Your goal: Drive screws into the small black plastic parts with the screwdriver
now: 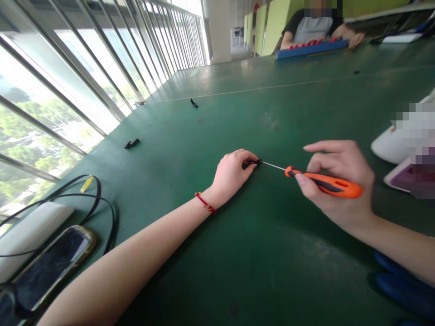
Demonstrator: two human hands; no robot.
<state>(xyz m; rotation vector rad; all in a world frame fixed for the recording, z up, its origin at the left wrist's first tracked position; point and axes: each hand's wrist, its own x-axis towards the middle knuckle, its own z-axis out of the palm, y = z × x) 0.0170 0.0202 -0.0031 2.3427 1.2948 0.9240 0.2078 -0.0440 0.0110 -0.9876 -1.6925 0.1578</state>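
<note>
My left hand (234, 172), with a red cord bracelet (205, 203) at the wrist, pinches a small black part (251, 163) down at the green table (190, 172). What kind of part it is I cannot make out, as the fingers cover much of it. In my right hand (343, 190) is a screwdriver (335, 184) with an orange and black handle. Thumb and fingers hold the handle, while the index finger is stretched out above it. The thin metal shaft points left, and its tip meets the right end of the black part.
Two small black pieces (132, 143) (194, 103) lie farther back left. A phone (50, 271), a white box-shaped device (37, 231) and black cables (113, 217) occupy the near left. Metal railings (112, 59) border the left. Across the table, a person sits behind a blue tray (312, 50) with red items.
</note>
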